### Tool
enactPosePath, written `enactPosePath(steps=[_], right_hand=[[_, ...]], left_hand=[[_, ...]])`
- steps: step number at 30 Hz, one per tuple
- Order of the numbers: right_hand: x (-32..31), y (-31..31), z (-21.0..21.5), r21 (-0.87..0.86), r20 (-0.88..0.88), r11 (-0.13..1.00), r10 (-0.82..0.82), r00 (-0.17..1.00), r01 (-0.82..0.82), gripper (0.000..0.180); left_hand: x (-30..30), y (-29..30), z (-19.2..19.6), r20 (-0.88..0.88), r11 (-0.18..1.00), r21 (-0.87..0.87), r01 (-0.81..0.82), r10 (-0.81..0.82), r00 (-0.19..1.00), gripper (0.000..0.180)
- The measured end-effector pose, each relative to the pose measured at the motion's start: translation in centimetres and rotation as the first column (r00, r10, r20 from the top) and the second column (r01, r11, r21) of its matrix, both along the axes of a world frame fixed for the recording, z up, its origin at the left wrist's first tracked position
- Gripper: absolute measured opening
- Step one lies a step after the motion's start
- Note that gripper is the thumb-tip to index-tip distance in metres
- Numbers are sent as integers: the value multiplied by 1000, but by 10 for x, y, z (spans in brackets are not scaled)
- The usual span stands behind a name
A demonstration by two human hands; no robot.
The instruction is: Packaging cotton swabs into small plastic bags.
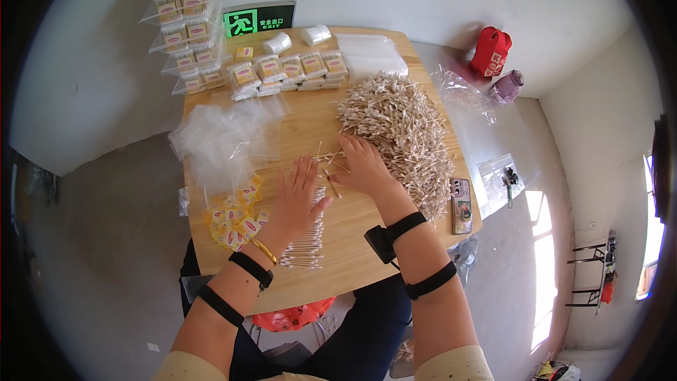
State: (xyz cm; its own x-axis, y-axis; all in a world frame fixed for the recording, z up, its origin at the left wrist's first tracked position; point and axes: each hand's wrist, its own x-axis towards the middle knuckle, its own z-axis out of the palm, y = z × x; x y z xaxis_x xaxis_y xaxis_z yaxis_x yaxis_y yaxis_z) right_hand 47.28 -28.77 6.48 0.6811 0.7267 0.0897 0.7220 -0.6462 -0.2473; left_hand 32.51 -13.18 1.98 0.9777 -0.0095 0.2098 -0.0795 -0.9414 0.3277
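My left hand [299, 196] lies flat with its fingers stretched out, over the upper left part of a row of cotton swabs [303, 248]. The swabs in that row lie side by side, stacked toward me. At the left edge of the big heap of cotton swabs [400, 134] is my right hand [364, 165], its thumb apart from its fingers. A few loose cotton swabs [331, 158] lie between the two hands, close to the right fingertips. No swab shows clearly held in either hand.
Yellow-and-white labels [236, 217] and clear plastic bags [229, 137] lie on the left of the wooden table [352, 257]. Packed swab bags [282, 69], white rolls [277, 44] and flat clear sleeves [371, 54] are at the back. A phone [461, 206] sits at the right edge.
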Motion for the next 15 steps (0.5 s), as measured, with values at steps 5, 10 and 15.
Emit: enactPosePath(steps=[5,10,15], right_hand=[[-5,4,-9,-40,61,999,18,998,-15,79],[-6,-1,-12,14,-33,1000,-4,999,5,49],[-7,-13,-20,110,11,993,-42,999,41,26]], left_hand=[[38,20,1,18,999,-51,15,-14,1000,67],[58,32,14,63,985,-158,68,-59,996,42],[67,33,17,143,981,-184,63,-37,989,23]])
